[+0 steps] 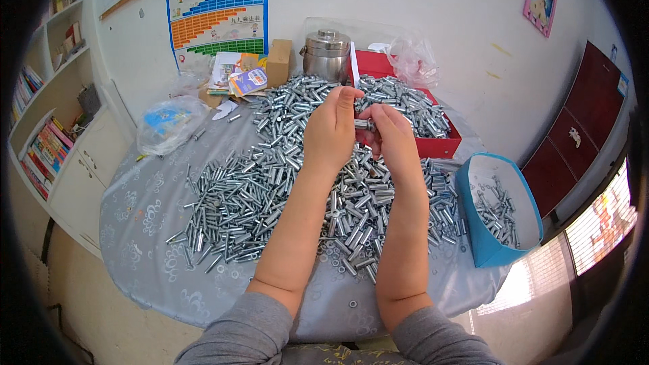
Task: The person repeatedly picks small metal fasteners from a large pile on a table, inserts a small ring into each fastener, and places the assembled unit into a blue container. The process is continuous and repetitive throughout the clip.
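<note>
Both hands, left hand [329,130] and right hand [394,136], pinch one metal bolt [364,124] between them.

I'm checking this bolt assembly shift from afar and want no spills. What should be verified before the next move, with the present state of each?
1. Metal bolt piece held between both hands: ok; left hand and right hand both grip it above the pile.
2. Piece fully assembled: cannot tell, fingers hide most of it.
3. Loose stock within reach: ok; heap of silver sleeves lies under the forearms.
4. Blue bin has room: ok, only a few parts inside.
5. Bin placement: not ok, it sits at the table's right edge.
6. Red box open: ok, filled with parts.
</note>
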{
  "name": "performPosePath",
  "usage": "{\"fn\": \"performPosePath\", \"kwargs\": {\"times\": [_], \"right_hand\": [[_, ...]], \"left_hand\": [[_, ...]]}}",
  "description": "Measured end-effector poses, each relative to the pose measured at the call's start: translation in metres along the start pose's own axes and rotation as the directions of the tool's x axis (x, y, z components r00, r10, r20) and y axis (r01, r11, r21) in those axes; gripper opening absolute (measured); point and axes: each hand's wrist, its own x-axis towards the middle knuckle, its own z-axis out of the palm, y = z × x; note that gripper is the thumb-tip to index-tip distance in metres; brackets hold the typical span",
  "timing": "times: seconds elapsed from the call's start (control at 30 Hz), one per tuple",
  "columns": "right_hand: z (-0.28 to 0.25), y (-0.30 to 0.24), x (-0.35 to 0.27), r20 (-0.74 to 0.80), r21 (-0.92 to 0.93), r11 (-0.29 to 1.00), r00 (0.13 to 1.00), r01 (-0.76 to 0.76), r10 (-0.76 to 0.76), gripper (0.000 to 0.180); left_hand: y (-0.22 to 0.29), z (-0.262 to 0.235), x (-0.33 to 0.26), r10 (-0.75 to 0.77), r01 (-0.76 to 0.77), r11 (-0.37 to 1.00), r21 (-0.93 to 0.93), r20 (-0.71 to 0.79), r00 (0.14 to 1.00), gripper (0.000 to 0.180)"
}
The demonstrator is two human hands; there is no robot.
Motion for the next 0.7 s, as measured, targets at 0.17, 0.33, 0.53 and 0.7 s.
{"fn": "performPosePath", "kwargs": {"times": [0.17, 0.33, 0.53, 0.7], "right_hand": [[0.001, 0.006, 0.002, 0.019, 0.081, 0.996, 0.999, 0.048, -0.050, 0.017], [-0.010, -0.003, -0.001, 0.175, 0.028, 0.993, 0.979, -0.113, 0.106, 0.023], [-0.002, 0.002, -0.002, 0.082, 0.130, 0.991, 0.997, -0.014, 0.003, 0.030], [-0.013, 0.004, 0.000, 0.236, 0.021, 0.996, 0.969, -0.081, 0.074, 0.031]], "left_hand": [[0.013, -0.007, -0.001, -0.075, 0.071, 0.996, 0.045, 0.096, 0.993, 0.049], [0.003, -0.009, 0.001, -0.033, 0.030, 0.997, 0.075, 0.042, 0.999, 0.046], [0.005, -0.009, 0.001, -0.025, 0.025, 0.998, 0.050, 0.007, 1.000, 0.047], [0.003, -0.008, 0.001, -0.031, 0.031, 0.996, 0.084, 0.005, 1.000, 0.047]]}}
